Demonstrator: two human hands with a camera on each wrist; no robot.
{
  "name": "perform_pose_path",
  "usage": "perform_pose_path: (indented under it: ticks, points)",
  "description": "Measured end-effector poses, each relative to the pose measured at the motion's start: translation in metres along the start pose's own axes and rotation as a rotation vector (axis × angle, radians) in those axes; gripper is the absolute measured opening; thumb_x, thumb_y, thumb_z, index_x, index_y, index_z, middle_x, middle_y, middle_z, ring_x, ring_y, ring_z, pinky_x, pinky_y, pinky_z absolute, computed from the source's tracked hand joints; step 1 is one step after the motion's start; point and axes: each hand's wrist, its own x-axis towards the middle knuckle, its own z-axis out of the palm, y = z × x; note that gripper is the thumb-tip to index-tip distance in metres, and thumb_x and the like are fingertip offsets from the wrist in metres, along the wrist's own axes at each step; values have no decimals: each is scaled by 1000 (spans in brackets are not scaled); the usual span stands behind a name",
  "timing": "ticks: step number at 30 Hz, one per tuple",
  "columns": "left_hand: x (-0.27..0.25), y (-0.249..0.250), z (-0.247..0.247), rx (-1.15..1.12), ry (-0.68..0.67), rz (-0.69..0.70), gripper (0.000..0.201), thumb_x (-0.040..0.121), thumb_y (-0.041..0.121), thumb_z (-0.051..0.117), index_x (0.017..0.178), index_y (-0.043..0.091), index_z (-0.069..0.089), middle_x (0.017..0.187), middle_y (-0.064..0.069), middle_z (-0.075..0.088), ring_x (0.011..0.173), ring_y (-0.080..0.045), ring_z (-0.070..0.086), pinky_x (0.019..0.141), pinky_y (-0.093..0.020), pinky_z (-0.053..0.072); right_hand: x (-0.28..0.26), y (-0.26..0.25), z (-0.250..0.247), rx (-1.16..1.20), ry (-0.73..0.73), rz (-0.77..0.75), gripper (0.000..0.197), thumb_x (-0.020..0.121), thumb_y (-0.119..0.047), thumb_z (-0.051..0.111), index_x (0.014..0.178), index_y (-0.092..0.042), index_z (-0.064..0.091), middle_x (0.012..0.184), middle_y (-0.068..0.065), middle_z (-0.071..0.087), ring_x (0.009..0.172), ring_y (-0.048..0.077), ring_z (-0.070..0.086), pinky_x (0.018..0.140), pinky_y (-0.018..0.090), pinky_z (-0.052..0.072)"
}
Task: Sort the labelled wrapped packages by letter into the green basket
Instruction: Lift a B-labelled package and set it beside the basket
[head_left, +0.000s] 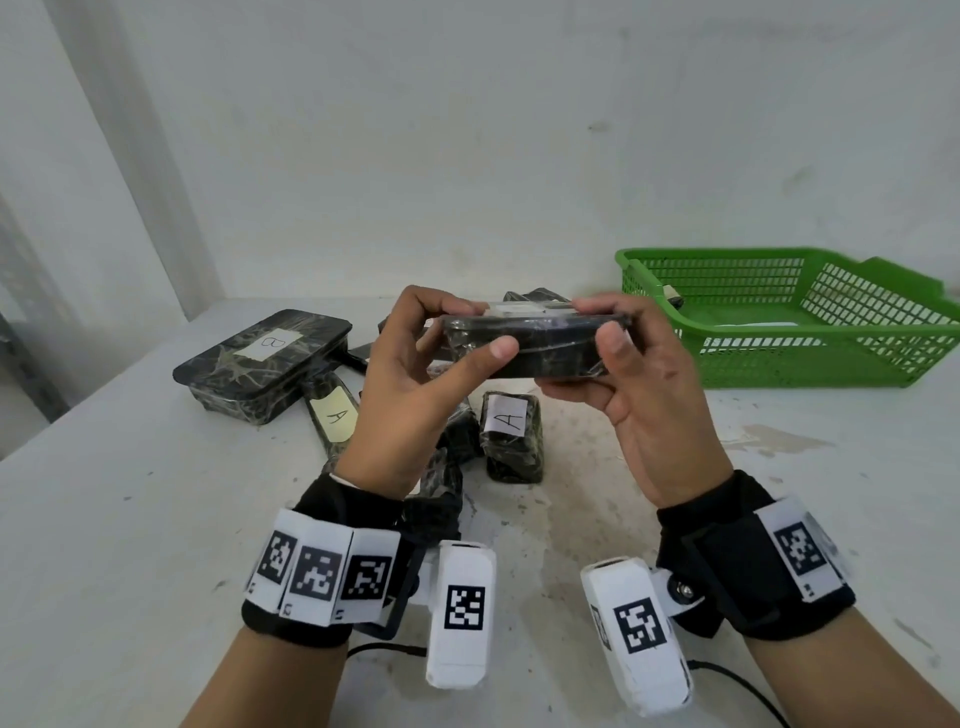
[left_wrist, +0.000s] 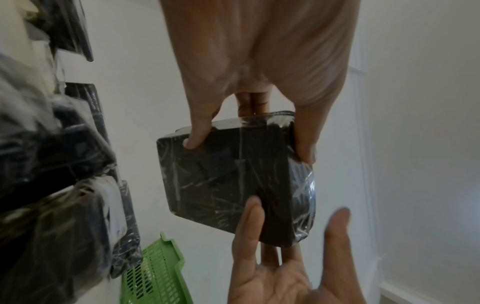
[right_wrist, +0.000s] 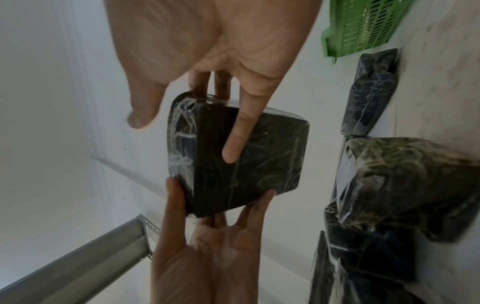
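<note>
Both hands hold one flat black wrapped package (head_left: 535, 345) level above the pile. My left hand (head_left: 467, 327) grips its left end, thumb on the near edge. My right hand (head_left: 608, 325) grips the right end, with fingers over the top and underneath. A white label (head_left: 514, 310) shows on top, but its letter is hidden. The wrist views show the package's plain black underside (left_wrist: 228, 181) (right_wrist: 259, 160). The green basket (head_left: 779, 364) stands at the right by the wall.
On the white table (head_left: 130, 519) lie a flat tin-shaped package marked B (head_left: 265, 358), two packages marked A (head_left: 335, 415) (head_left: 511, 434) and more black bundles under my hands. A wall runs close behind. A dark item (head_left: 670, 293) sits in the basket's far left corner.
</note>
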Motion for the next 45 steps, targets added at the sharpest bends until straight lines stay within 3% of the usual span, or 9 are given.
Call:
perform_pose_path:
  ticks: [3, 8, 15, 23, 27, 32, 40, 43, 45]
  points:
    - [-1, 0, 2, 39, 32, -6, 39, 69, 29, 79, 96, 12, 57, 106, -5, 68, 107, -27, 67, 89, -38, 56, -1, 1, 2, -88, 68, -21, 25, 83, -29, 67, 97, -10, 59, 94, -9, 69, 77, 24, 74, 58, 32, 60]
    - [-1, -1, 1, 27, 0, -51, 51, 69, 28, 79, 106, 3, 55, 100, 0, 70, 102, -25, 68, 91, -39, 54, -5, 1, 5, -175, 140, -32, 21, 79, -29, 65, 92, -14, 59, 86, -3, 70, 52, 27, 70, 47, 30, 58]
    - [-2, -5, 5, 64, 55, -69, 44, 64, 33, 81, 96, 12, 59, 93, 1, 72, 96, -26, 71, 83, -34, 54, -1, -1, 0, -131, 105, 12, 34, 77, -30, 72, 98, -7, 58, 88, -11, 70, 74, 29, 74, 57, 32, 60]
    - [-2, -5, 7, 41, 56, -100, 29, 76, 19, 79, 94, 10, 58, 88, 3, 72, 90, -18, 70, 83, -33, 56, -1, 1, 0, -200, 160, -10, 29, 78, -26, 70, 96, -8, 57, 86, -4, 68, 60, 29, 72, 48, 31, 58]
    - [-3, -5, 10, 60, 67, -101, 27, 77, 20, 77, 93, 10, 58, 86, 4, 72, 86, -15, 70, 82, -33, 57, 0, -1, -3, -189, 107, 11, 31, 74, -26, 72, 95, -11, 56, 85, -6, 69, 72, 27, 74, 54, 32, 60]
    - [-3, 1, 6, 20, 33, -83, 48, 72, 29, 78, 105, 1, 58, 105, -12, 71, 107, -34, 68, 94, -47, 54, -3, 2, 1, -203, 124, -42, 34, 71, -22, 75, 95, -11, 54, 79, -10, 69, 63, 22, 72, 52, 30, 59]
    - [-4, -2, 9, 90, 60, -88, 53, 68, 37, 78, 104, 5, 58, 102, -4, 72, 104, -31, 69, 91, -43, 55, -3, 2, 1, -135, 75, 4, 37, 70, -22, 75, 98, -13, 52, 82, -12, 70, 75, 20, 73, 64, 30, 60]
    - [-3, -1, 7, 55, 31, -89, 56, 70, 33, 79, 110, 1, 56, 109, -10, 70, 109, -32, 67, 96, -45, 54, -3, 2, 2, -130, 85, -3, 38, 70, -20, 75, 98, -11, 52, 84, -6, 69, 71, 22, 73, 61, 30, 59]
    - [-4, 1, 7, 64, 11, -89, 59, 69, 30, 80, 112, 1, 55, 108, -5, 71, 107, -27, 68, 91, -38, 56, -4, 4, 2, -132, 106, -6, 36, 72, -19, 75, 98, -10, 52, 85, -3, 69, 68, 22, 73, 60, 30, 59]
